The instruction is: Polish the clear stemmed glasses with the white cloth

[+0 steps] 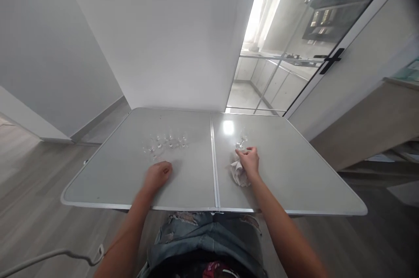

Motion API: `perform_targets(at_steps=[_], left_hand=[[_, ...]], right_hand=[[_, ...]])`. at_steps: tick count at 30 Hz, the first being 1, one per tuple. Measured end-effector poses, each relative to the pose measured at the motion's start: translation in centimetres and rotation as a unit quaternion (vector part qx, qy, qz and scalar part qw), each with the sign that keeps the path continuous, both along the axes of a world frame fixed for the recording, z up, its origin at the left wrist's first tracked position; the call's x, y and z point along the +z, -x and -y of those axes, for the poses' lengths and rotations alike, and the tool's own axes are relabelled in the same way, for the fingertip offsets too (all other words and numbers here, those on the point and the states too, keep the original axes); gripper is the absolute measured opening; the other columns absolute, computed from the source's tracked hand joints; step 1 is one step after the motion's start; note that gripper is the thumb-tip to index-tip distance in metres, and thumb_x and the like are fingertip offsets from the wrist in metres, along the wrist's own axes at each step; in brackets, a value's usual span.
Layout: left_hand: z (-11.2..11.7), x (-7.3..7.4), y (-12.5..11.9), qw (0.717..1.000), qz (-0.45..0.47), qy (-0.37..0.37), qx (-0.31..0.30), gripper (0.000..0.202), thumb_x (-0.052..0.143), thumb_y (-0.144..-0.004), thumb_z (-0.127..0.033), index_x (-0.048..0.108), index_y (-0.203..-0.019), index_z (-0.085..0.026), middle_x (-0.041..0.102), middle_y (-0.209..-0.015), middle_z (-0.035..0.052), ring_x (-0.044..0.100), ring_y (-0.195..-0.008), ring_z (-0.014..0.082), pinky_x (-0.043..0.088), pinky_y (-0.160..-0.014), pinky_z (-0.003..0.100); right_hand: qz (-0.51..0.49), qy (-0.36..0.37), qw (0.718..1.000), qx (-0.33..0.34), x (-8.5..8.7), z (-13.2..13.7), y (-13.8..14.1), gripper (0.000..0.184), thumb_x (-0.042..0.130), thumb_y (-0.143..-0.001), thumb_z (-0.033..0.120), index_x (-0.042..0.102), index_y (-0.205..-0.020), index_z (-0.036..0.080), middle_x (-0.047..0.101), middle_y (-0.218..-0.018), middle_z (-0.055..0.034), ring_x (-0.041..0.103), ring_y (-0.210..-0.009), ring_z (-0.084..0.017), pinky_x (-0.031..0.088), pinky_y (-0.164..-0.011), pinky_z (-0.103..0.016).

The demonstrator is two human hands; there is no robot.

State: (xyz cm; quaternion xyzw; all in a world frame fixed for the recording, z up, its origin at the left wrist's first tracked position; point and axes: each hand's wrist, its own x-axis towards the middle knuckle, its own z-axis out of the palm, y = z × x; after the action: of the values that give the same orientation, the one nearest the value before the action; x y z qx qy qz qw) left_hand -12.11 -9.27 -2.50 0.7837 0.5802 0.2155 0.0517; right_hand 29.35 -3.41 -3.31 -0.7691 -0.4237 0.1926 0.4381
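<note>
My left hand (158, 175) is curled into a loose fist over the left half of the table, with nothing visible in it. Just beyond it several small clear stemmed glasses (170, 142) stand in a loose group. Over the right half, my right hand (250, 163) has its thumb and fingers drawn together. A crumpled white cloth (240, 175) bunches beneath them, against the palm side. Right past these fingertips is another clear stemmed glass (241, 142); whether they touch it is hard to see. The glasses' outlines are faint.
The pale folding table (193, 182) has a metal rim and a centre seam (214, 164). A white wall (170, 51) rises behind it. To the right is a glazed door with a black handle (332, 60). A white cable (62, 252) hangs at lower left.
</note>
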Motion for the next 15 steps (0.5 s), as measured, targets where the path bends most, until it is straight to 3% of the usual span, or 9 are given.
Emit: perform_targets(at_steps=[2,3,5,9,12,15], left_hand=[[0.2,0.3,-0.4,0.992,-0.036,0.060,-0.104,0.034,0.044,-0.097,-0.028,0.053,-0.065,-0.019,0.060,-0.068,0.0015,0.050,-0.062,0.0131,0.028,-0.063,0.026],[0.3,0.6,-0.7,0.990,-0.048,0.072,-0.115,0.036,0.043,-0.098,-0.031,0.054,-0.066,-0.019,0.061,-0.070,0.0017,0.051,-0.063,0.0134,0.027,-0.062,0.027],[0.4,0.9,-1.0,0.991,-0.053,0.078,-0.099,0.040,0.043,-0.100,-0.038,0.054,-0.066,-0.019,0.060,-0.069,0.0023,0.050,-0.062,0.0140,0.025,-0.061,0.028],[0.5,1.1,-1.2,0.991,-0.053,0.080,-0.091,0.038,0.045,-0.099,-0.037,0.054,-0.067,-0.018,0.062,-0.070,0.0034,0.051,-0.063,0.0144,0.023,-0.060,0.029],[0.6,0.9,-1.1,0.991,-0.047,0.074,-0.101,0.036,0.046,-0.099,-0.034,0.055,-0.068,-0.018,0.063,-0.072,0.0037,0.051,-0.063,0.0141,0.022,-0.059,0.030],[0.7,0.9,-1.0,0.990,-0.046,0.071,-0.113,0.035,0.047,-0.097,-0.032,0.054,-0.066,-0.018,0.064,-0.071,0.0036,0.050,-0.061,0.0139,0.020,-0.059,0.031]], right_hand=[[0.006,0.001,1.000,-0.005,-0.3,-1.6,-1.4,0.073,0.076,-0.064,0.057,0.061,-0.120,0.013,0.073,-0.079,-0.0085,0.067,-0.075,-0.028,0.048,-0.069,-0.034],[0.009,0.009,1.000,0.007,-0.5,-2.4,-1.8,0.072,0.076,-0.064,0.057,0.065,-0.119,0.012,0.073,-0.077,-0.0088,0.067,-0.074,-0.028,0.048,-0.069,-0.034],[0.019,0.018,0.999,0.027,-0.8,-3.8,-2.4,0.062,0.072,-0.068,0.057,0.072,-0.111,0.012,0.073,-0.074,-0.0103,0.068,-0.072,-0.029,0.049,-0.069,-0.036],[0.070,0.028,0.997,0.025,-0.6,-5.1,-2.6,0.049,0.063,-0.076,0.050,0.078,-0.102,0.011,0.077,-0.084,-0.0170,0.070,-0.078,-0.032,0.050,-0.074,-0.039],[0.117,-0.002,0.993,0.021,0.6,-4.3,-1.0,0.046,0.056,-0.082,0.046,0.080,-0.099,0.010,0.078,-0.091,-0.0204,0.071,-0.085,-0.035,0.050,-0.081,-0.042],[0.114,-0.085,0.988,0.065,2.3,-2.0,3.3,0.047,0.055,-0.087,0.050,0.079,-0.101,0.012,0.078,-0.089,-0.0186,0.072,-0.082,-0.032,0.051,-0.082,-0.040]])
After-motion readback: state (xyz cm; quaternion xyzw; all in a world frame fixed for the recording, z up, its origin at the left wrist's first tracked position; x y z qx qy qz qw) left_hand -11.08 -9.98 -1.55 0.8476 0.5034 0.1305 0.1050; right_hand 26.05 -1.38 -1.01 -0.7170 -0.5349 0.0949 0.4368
